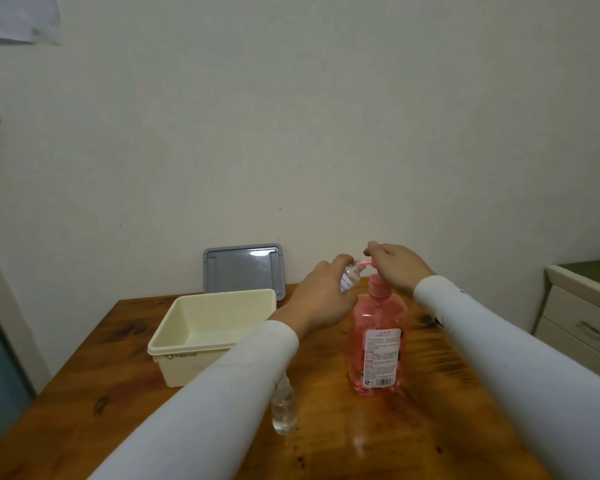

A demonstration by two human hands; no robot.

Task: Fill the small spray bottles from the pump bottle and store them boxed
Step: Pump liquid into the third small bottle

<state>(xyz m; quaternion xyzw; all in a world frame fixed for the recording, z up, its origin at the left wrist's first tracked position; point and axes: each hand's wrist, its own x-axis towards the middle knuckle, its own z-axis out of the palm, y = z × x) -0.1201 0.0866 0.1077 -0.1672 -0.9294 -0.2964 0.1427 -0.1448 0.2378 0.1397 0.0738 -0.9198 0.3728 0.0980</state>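
Note:
A pink pump bottle [377, 344] stands upright on the wooden table [125, 403]. My right hand [397, 266] rests on top of its pump head, fingers laid over it. My left hand [321, 296] grips a small clear spray bottle [349, 277] with a white label, tilted, its open neck held up against the pump's nozzle. A second small clear spray bottle [284, 408] stands on the table near me, partly hidden behind my left sleeve. An open cream plastic box [208, 336] sits to the left, nothing visible inside.
A grey lid [245, 270] leans against the wall behind the box. A white drawer cabinet [582, 323] stands off the table's right side. The table's left edge runs close to the box.

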